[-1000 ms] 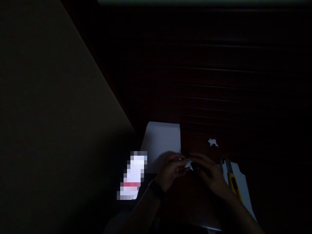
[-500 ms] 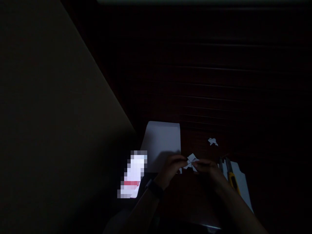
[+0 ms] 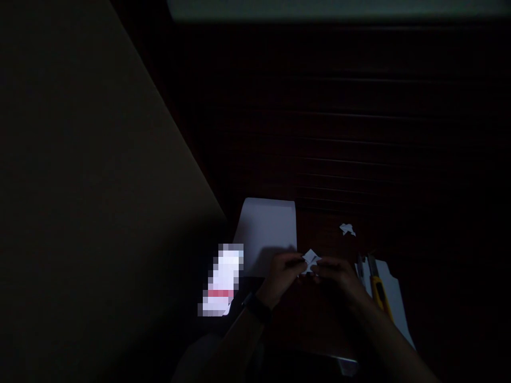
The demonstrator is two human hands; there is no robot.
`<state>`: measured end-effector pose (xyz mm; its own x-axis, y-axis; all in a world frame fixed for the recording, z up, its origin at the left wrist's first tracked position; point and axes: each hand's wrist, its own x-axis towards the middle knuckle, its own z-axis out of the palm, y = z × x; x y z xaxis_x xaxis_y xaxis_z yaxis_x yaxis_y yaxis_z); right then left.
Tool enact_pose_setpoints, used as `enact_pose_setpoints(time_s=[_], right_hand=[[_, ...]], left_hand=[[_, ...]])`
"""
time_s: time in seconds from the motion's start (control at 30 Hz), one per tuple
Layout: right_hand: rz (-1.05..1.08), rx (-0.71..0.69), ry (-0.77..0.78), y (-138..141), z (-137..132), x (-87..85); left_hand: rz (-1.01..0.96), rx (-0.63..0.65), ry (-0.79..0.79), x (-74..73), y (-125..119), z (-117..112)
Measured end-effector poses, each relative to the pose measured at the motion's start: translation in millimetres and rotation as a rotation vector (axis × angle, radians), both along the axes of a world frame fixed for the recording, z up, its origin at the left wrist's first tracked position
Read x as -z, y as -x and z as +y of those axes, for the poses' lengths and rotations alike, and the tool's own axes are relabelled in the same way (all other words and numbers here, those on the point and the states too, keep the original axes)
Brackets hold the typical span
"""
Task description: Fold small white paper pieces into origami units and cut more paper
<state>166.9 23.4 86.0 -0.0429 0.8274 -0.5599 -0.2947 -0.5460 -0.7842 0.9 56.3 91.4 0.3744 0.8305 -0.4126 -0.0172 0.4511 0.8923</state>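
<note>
**A:** Where are the hands?

**B:** Low in the view, close together over the dark table (image 3: 319,175). The left hand (image 3: 284,275) comes in from the lower left, its forearm slanting upward, with a dark band (image 3: 255,307) round the wrist. The right hand (image 3: 338,276) comes in from the lower right at the opposite angle, so the two forearms make a shallow V.

**A:** And the grip?

**B:** Both pinch the small folded paper (image 3: 311,260), with fingertips pressed together on its left and right sides and knuckles turned up toward the camera. The paper sits between the two hands, its white points sticking out above the fingers. It is too dark to tell whether it touches the table.

**A:** What lies around?

**B:** A white sheet (image 3: 265,226) lies just behind the left hand, with a pixelated white-and-red patch (image 3: 221,282) to its left. A second folded paper shape (image 3: 347,229) rests apart, beyond the right hand. Beside the right wrist is a yellow utility knife (image 3: 379,292), lying on another pale sheet (image 3: 397,298).
</note>
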Motion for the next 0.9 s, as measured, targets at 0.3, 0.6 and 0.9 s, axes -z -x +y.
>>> enact_pose_setpoints(time_s=[0.3,0.6,0.9], right_hand=[[0.034,0.034,-0.032,11,-17,-11.2],[0.097,0.09,-0.024,15,-40,-15.7],[0.085,0.198,-0.044,19,-66,-3.5]], left_hand=[[-0.113,-0.071,0.076,-11.4,3,-23],[-0.217,-0.07,0.233,-9.3,9,-41],[-0.372,-0.048,0.455,2.6,5,-58]])
